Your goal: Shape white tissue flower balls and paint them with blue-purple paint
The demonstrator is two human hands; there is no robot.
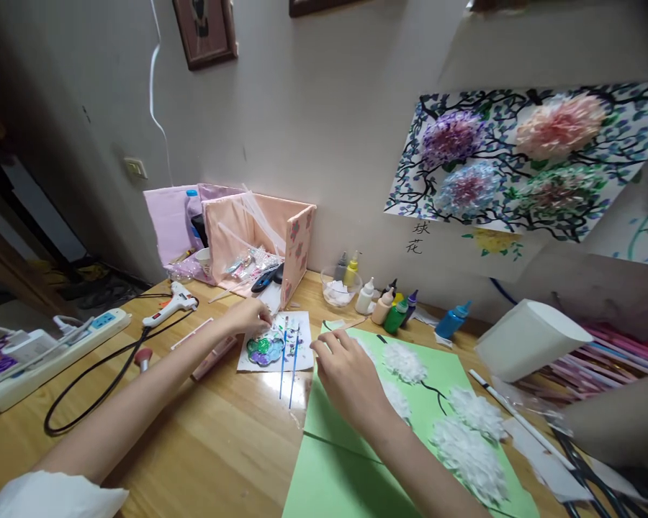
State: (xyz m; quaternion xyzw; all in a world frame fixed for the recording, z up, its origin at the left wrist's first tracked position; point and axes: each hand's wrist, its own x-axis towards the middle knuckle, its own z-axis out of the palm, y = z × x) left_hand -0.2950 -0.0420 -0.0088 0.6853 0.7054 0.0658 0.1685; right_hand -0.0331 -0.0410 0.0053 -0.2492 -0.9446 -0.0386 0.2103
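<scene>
My left hand [251, 316] hovers above a flower-shaped paint palette [264, 350], near the front of a pink open box [298, 252]. Its fingers are curled together; whatever they hold, if anything, I cannot make out. The palette has green, purple and blue paint in it and rests on a paint-smeared white sheet [243, 365]. Two blue paintbrushes [282, 367] lie across that sheet. With fingers apart and slightly bent, my right hand [348, 374] is over the left side of a green paper sheet [329, 417]. White ruffled paper flowers [467, 460] and black painted branches cover part of this sheet.
Behind the sheet stand several paint bottles [397, 316] and a clear bowl [341, 291] of white paper bits. A glue gun [170, 306] with its cord and a power strip [54, 360] lie left. Paper rolls [529, 338] and black scissors [599, 475] are right.
</scene>
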